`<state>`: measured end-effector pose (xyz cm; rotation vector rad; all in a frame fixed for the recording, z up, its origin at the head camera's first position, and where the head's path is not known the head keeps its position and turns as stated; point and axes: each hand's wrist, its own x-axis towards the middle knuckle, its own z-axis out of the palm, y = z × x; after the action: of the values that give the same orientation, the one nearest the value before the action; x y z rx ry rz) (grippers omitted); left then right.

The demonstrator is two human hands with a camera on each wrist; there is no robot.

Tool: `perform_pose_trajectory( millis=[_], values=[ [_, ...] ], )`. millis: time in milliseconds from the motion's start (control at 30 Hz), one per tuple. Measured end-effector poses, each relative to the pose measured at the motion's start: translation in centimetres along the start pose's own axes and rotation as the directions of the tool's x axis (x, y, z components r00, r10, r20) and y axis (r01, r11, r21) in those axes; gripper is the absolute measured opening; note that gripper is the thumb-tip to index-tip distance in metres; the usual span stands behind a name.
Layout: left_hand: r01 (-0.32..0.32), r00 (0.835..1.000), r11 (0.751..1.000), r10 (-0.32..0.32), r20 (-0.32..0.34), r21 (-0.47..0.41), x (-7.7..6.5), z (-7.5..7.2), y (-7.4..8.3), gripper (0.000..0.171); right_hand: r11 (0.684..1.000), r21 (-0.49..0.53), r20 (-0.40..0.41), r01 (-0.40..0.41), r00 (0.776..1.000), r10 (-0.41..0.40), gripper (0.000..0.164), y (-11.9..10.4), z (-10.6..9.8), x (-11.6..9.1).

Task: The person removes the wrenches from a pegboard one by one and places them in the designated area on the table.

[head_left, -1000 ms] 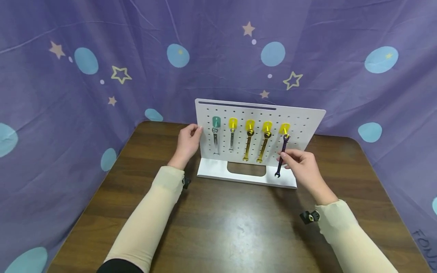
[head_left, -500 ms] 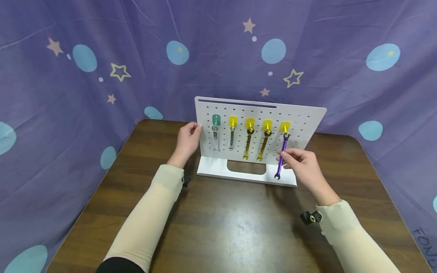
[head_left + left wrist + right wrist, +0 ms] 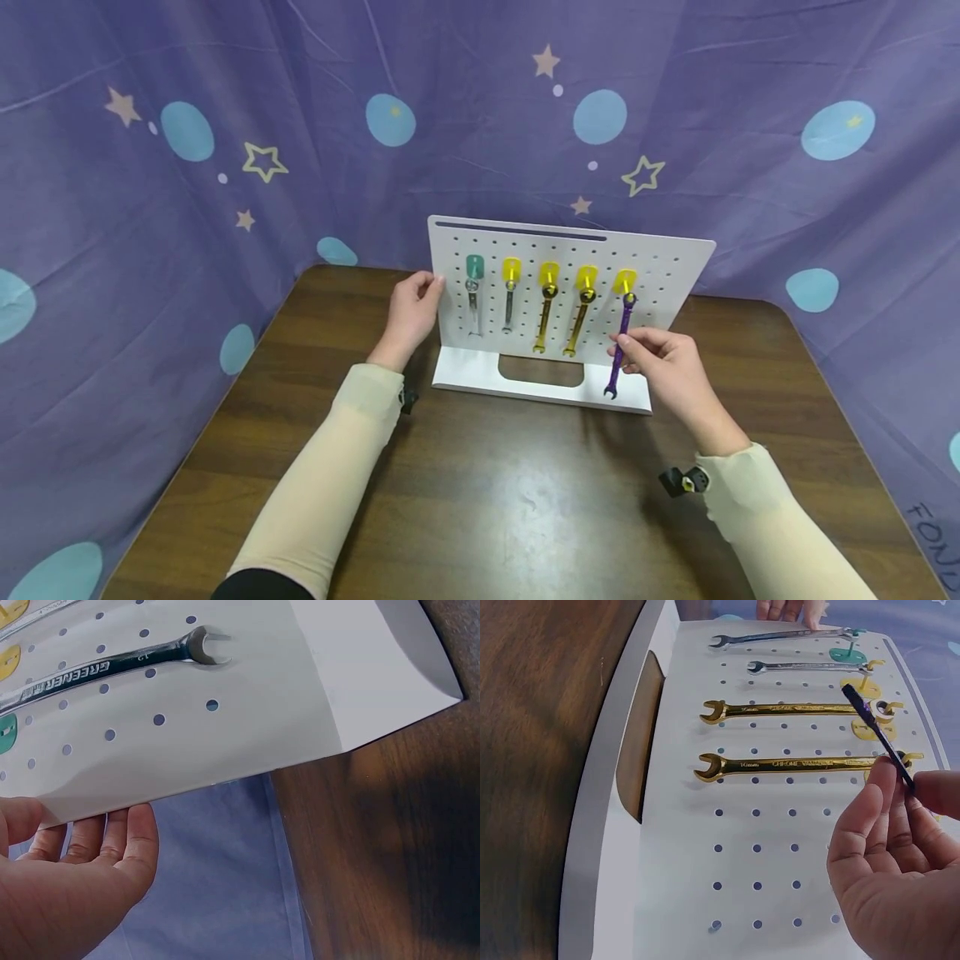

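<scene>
A white pegboard (image 3: 663, 267) stands upright on its base. My left hand (image 3: 411, 315) grips its left edge, thumb in front and fingers behind. In my right hand (image 3: 667, 371) a purple combination wrench (image 3: 626, 318) is pinched between thumb and fingers, its upper end right at the rightmost yellow hook (image 3: 625, 280) and its open jaw pointing down. Two gold wrenches (image 3: 795, 710) hang from yellow hooks to its left. Farther left are two silver wrenches, one on a yellow hook and one (image 3: 112, 669) on a green hook (image 3: 475, 267).
The board's white base (image 3: 468, 367) has a rounded cutout in the middle and rests on a brown wooden table (image 3: 480, 492). Behind the table hangs a purple curtain (image 3: 480, 133) with stars and blue dots.
The purple wrench has turned slightly in my right hand, its face going from dark to bright purple, and its upper end stays at the hook. My left hand keeps its hold.
</scene>
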<state>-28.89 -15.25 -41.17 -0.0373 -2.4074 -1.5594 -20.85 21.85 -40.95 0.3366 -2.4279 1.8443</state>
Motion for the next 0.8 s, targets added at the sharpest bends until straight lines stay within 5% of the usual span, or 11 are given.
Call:
perform_pose_trajectory(
  millis=[800],
  values=[
    [0.001,1.0,1.0,-0.001,0.002,0.011,0.0,0.03,0.14,0.026,0.985,0.156,0.029,-0.076,0.997,0.072,0.038,-0.92,-0.21,-0.38]
  ],
)
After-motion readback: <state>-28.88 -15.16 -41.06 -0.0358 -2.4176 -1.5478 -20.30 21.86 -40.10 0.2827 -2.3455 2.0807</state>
